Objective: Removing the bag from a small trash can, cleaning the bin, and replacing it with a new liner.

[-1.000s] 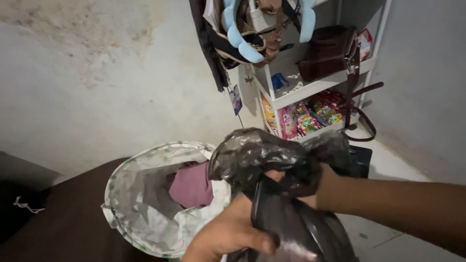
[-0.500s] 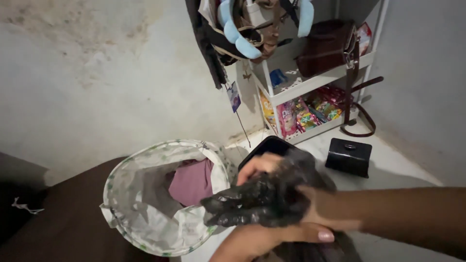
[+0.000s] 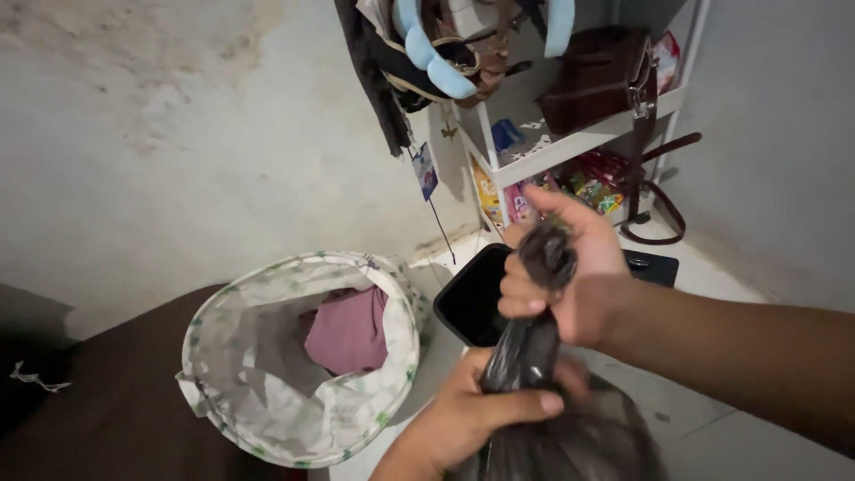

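A black plastic bag (image 3: pixel 552 428) is held low over a pale tiled floor (image 3: pixel 712 428), its gathered neck clenched in the right hand (image 3: pixel 570 285) and pinched lower by the left hand (image 3: pixel 481 414). A stained wall (image 3: pixel 178 134) is seen behind; a fabric laundry basket (image 3: pixel 294 419), what may be a black bin (image 3: pixel 472 298), and a white shelf (image 3: pixel 579 142) stand nearby.

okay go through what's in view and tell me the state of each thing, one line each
black plastic bag: full, neck twisted shut
right hand: clenched around the bag's neck
left hand: gripping the bag lower down
laundry hamper: open, pink cloth inside
black bin: open, no lid
brown handbag: closed, on the shelf
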